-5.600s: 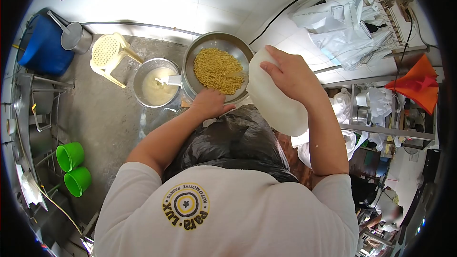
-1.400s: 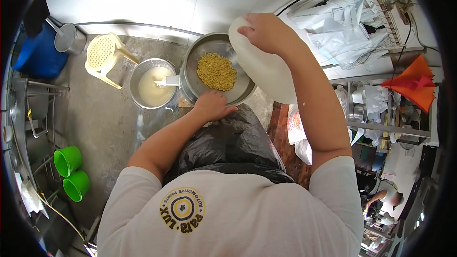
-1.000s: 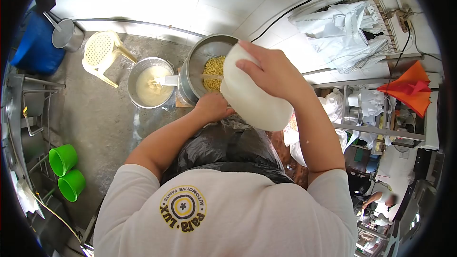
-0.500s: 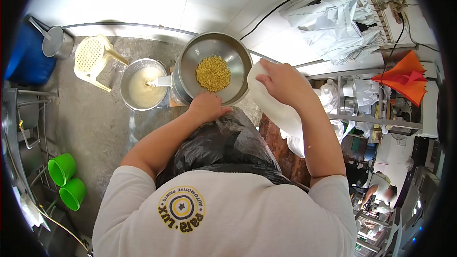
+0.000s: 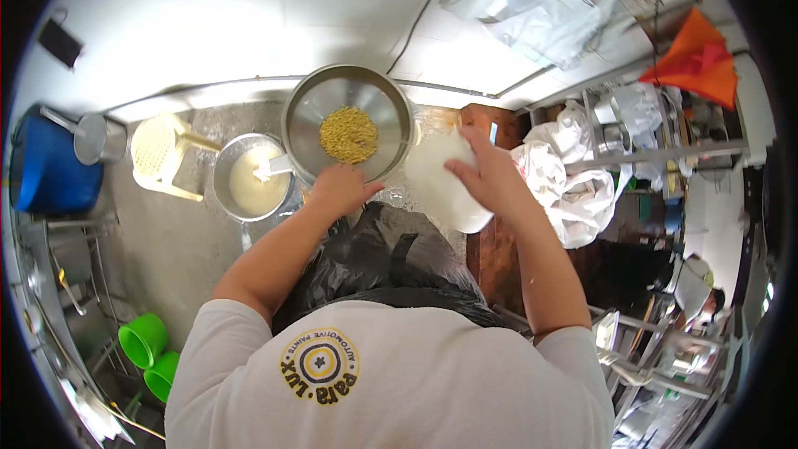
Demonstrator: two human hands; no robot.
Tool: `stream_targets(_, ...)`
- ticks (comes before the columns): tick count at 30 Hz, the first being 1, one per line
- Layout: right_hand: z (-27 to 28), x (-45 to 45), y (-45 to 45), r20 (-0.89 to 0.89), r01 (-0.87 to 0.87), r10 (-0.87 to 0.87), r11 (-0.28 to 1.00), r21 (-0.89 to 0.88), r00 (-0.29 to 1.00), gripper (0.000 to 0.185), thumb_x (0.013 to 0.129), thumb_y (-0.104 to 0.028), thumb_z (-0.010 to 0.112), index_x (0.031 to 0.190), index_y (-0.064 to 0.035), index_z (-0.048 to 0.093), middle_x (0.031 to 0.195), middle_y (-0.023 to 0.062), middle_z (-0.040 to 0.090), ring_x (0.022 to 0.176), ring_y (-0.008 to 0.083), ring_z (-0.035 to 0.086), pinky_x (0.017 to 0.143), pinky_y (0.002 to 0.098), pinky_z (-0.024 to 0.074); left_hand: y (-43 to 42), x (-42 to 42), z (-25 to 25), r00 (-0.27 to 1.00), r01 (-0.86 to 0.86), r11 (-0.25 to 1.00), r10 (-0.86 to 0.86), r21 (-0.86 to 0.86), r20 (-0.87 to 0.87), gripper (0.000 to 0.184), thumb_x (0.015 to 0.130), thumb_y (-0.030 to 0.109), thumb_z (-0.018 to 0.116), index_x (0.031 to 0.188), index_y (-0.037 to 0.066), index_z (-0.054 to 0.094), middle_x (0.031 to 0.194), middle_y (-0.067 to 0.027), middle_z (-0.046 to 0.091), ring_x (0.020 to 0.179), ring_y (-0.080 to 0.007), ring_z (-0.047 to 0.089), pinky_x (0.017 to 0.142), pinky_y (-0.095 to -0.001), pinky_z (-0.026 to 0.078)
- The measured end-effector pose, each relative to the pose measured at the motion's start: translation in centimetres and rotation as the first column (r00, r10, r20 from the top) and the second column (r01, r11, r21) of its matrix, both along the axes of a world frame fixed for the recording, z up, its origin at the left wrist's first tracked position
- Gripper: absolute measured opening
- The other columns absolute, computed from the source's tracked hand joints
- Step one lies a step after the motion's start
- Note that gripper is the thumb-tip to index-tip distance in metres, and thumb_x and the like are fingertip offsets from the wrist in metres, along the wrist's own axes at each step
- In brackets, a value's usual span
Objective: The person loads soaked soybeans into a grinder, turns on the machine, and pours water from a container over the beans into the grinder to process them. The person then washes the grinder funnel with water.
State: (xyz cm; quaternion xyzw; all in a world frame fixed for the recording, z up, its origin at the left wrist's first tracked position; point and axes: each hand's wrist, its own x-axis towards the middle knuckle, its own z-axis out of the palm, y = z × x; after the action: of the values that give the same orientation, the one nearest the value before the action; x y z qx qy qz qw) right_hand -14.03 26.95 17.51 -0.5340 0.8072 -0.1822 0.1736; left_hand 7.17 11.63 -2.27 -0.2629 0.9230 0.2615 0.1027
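Observation:
A wide metal hopper (image 5: 299, 116) stands before me with yellow grains or beans (image 5: 348, 135) heaped at its bottom. My left hand (image 5: 339, 189) grips the hopper's near rim, thumb stretched out to the right. In my right hand (image 5: 490, 176) is a smooth white round lid-like piece (image 5: 440, 179), pinched at its right edge between thumb and fingers, just right of the hopper. From the hopper's left side a white spout (image 5: 278, 165) reaches over a metal pot (image 5: 218, 179), which holds a pale creamy mash (image 5: 249, 183).
A cream plastic stool (image 5: 162, 154) and a blue drum (image 5: 58, 162) with a metal dipper (image 5: 93, 137) stand left. Green buckets (image 5: 143, 339) sit lower left. White sacks (image 5: 582, 199) are on the right, beside metal racks. Another person (image 5: 697, 287) is far right.
My right hand has brought the white piece lower, and more of its round face shows. The view has shifted, so the hopper appears further left. My left hand stays at the rim.

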Motion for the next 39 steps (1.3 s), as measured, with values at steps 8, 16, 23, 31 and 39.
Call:
stream_targets(8,-15.7,2.3,28.9,0.276,0.456,-0.470,0.882,0.118,0.838,0.049,0.093,-0.030,0.079,0.131,-0.0017,0.068,0.118,0.0244,0.074,0.114,0.0408,0.071,0.095,0.0459,0.0539,1.3,-1.0,-0.7,0.999,0.002,0.995,0.003,-0.099,0.050,0.074,0.106,0.066,0.044,0.110,0.000,0.076,0.112,-0.0234,0.075,0.114,-0.0416,0.069,0.098,-0.0527,0.054)
stream_targets(16,-24.6,20.7,56.3,0.593,0.870,-0.704,-0.074,0.487,-0.392,0.040,0.096,-0.028,0.077,0.130,-0.0108,0.065,0.111,0.0044,0.070,0.085,0.0198,0.068,0.067,0.0364,0.0557,3.4,-1.0,-3.8,0.995,0.020,0.944,0.014,-0.330,0.102,0.071,0.109,0.063,0.039,0.112,0.000,0.073,0.113,-0.0242,0.075,0.109,-0.0447,0.069,0.097,-0.0569,0.052)
stream_targets(23,-29.0,38.3,69.1,0.670,0.672,-0.318,-0.643,0.368,-0.671,0.035,0.098,-0.028,0.077,0.129,-0.0163,0.065,0.109,-0.0026,0.069,0.086,0.0131,0.064,0.061,0.0292,0.0471,6.9,0.0,-6.7,0.988,-0.019,0.726,0.121,-0.688,0.100,0.054,0.103,0.054,0.056,0.122,0.004,0.066,0.122,-0.0178,0.072,0.113,-0.0398,0.071,0.093,-0.0577,0.053)
stream_targets(31,-26.0,44.1,76.1,0.824,0.476,-0.227,-0.878,0.059,-0.520,0.037,0.100,-0.018,0.073,0.135,-0.0119,0.064,0.117,-0.0027,0.071,0.095,0.0082,0.063,0.070,0.0259,0.0476,18.0,-4.9,-15.3,0.807,-0.218,0.940,0.022,0.262,0.590,0.070,0.101,0.066,0.052,0.103,-0.001,0.071,0.101,-0.0198,0.076,0.095,-0.0380,0.075,0.075,-0.0534,0.056)
stream_targets(39,-24.5,41.2,87.6,0.833,0.465,-0.234,-0.885,0.032,-0.501,0.029,0.102,-0.017,0.073,0.129,-0.0088,0.067,0.114,0.0003,0.074,0.096,0.0104,0.068,0.076,0.0273,0.0545,55.9,-20.6,-18.8,0.218,0.890,0.355,-0.884,0.288,0.414,0.063,0.101,0.055,0.062,0.110,-0.007,0.072,0.113,-0.0313,0.073,0.101,-0.0475,0.072,0.093,-0.0524,0.055)
